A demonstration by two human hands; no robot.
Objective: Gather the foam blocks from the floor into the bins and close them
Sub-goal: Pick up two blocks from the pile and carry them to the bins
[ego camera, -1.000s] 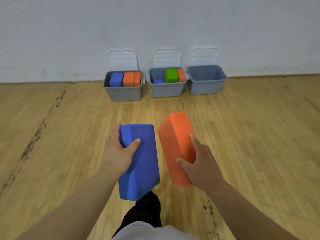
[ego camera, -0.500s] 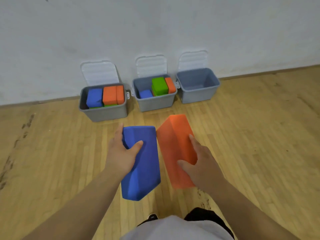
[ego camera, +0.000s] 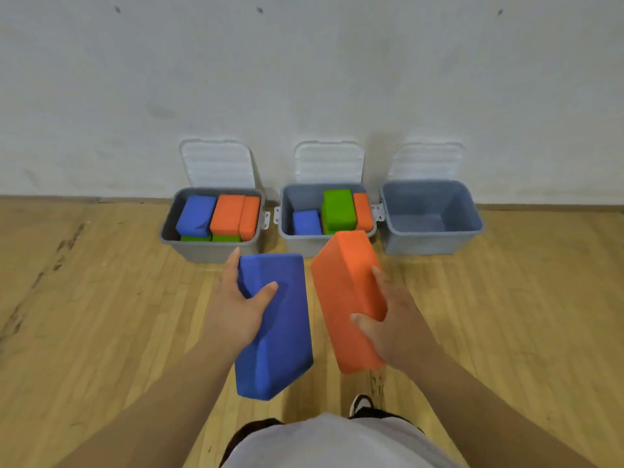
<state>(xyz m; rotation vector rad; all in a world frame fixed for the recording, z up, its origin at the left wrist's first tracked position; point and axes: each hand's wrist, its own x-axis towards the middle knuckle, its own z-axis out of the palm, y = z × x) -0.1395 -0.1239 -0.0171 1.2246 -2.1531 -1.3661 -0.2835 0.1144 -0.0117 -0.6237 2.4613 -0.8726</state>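
left hand (ego camera: 236, 309): fingers (ego camera: 266, 288) wrapped round blue block (ego camera: 280, 332), held above floor (ego camera: 101, 315)
right hand (ego camera: 395, 329): fingers grip orange block (ego camera: 341, 292), tilted, just beside the blue, not touching
bins: three grey, beyond the fingertips, against the wall, lids up
left bin (ego camera: 202, 253), middle bin (ego camera: 297, 247): blocks inside
right bin (ego camera: 425, 244): beyond right-hand fingers

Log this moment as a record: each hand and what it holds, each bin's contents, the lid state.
Left hand: grips blue block, off the floor
Right hand: grips orange block, off the floor
Left bin: left bin blocks, blue, orange, green
Middle bin: middle bin blocks, blue, green, orange
Right bin: no blocks visible inside
Lids: all three open, upright against wall
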